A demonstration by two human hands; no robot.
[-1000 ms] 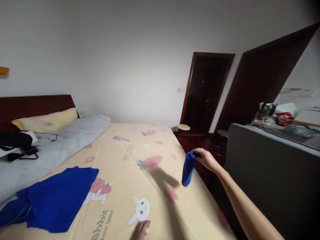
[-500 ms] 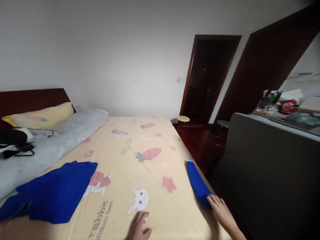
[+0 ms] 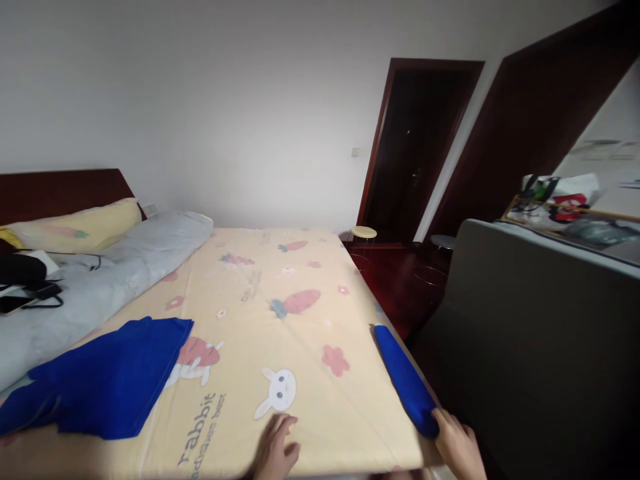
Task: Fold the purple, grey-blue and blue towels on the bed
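Note:
A narrow folded blue cloth lies along the right edge of the bed, which has a cream sheet printed with rabbits and carrots. My right hand has its fingers closed on the near end of this cloth. Over the bed's near edge, just below the printed rabbit face, my left hand is open with thumb and fingers apart, holding nothing. Another blue cloth lies spread and creased on the left part of the sheet.
A grey quilt, a yellow pillow and black devices with cables are at the left. Beyond the bed's right side stand a round stool and a dark grey panel. A doorway is behind.
My right hand has moved nearer and slightly right, and the folded cloth's near end has come with it, so the cloth looks longer. My left hand has barely moved.

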